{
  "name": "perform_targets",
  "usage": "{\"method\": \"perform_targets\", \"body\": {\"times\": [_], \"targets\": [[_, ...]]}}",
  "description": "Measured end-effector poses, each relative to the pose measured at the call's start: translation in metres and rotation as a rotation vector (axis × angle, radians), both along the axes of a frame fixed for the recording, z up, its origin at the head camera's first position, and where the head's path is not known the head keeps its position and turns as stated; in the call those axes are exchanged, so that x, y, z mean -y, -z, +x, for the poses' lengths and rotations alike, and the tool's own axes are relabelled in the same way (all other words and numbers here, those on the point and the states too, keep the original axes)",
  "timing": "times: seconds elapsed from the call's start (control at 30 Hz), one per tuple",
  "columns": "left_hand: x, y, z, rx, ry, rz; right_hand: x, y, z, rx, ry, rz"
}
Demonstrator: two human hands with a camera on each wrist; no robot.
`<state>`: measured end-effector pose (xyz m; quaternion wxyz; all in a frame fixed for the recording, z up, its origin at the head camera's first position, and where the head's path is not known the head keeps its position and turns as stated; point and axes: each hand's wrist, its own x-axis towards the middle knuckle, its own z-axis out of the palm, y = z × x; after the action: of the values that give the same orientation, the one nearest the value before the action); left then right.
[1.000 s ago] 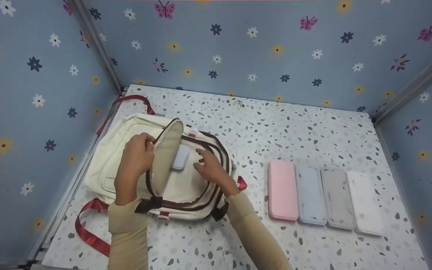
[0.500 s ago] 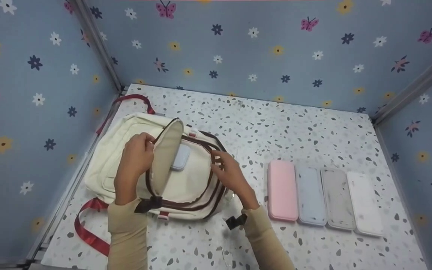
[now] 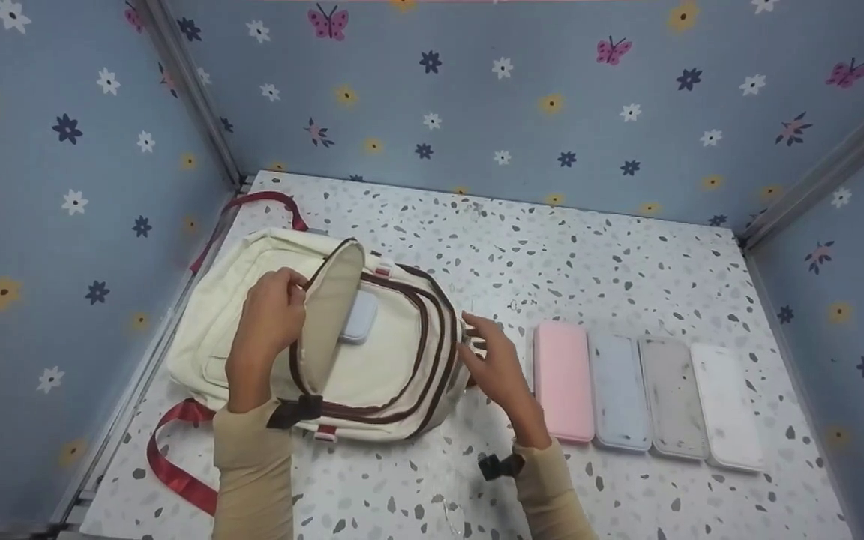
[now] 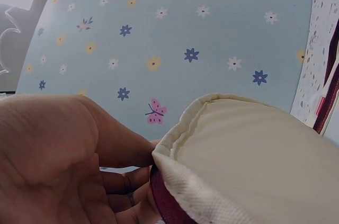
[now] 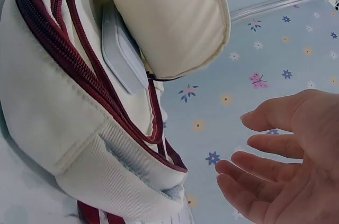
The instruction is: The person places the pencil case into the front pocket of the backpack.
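Note:
A cream backpack with dark red zips lies on its back on the speckled table. Its front pocket flap is folded up, and my left hand pinches the flap's edge between thumb and fingers. In the left wrist view the thumb presses on the flap's corner. A pale blue case sits partly inside the pocket; its other end is hidden behind the flap. Beside the bag's right end is my right hand, fingers spread and nothing in them; the right wrist view shows the hand apart from the bag.
To the right lie a pink case, a light blue case, a grey case and a white case, side by side. A red strap trails off the bag at the front left. Flowered panels enclose the table.
My right hand has moved right, from over the open pocket near the pale blue case to beyond the bag's end. The left hand and flap have stayed put.

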<state>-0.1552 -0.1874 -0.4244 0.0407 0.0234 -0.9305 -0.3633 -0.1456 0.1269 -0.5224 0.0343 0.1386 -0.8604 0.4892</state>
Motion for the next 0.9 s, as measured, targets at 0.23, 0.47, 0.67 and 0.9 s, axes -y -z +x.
{"method": "perform_targets", "body": {"times": [0.23,0.47,0.67,0.9], "targets": [[-0.001,-0.002,0.000,0.004,0.005,-0.004,-0.023,0.001,0.013,-0.023,0.071,0.058],[0.000,0.000,-0.002,0.010,0.010,0.000,-0.050,0.006,0.025,0.018,0.157,0.098],[0.001,0.002,-0.001,-0.017,0.003,0.009,-0.072,0.016,0.039,0.069,0.223,0.116],[0.001,0.000,-0.001,-0.007,0.014,0.008,-0.094,0.027,0.052,0.132,0.325,0.144]]}}
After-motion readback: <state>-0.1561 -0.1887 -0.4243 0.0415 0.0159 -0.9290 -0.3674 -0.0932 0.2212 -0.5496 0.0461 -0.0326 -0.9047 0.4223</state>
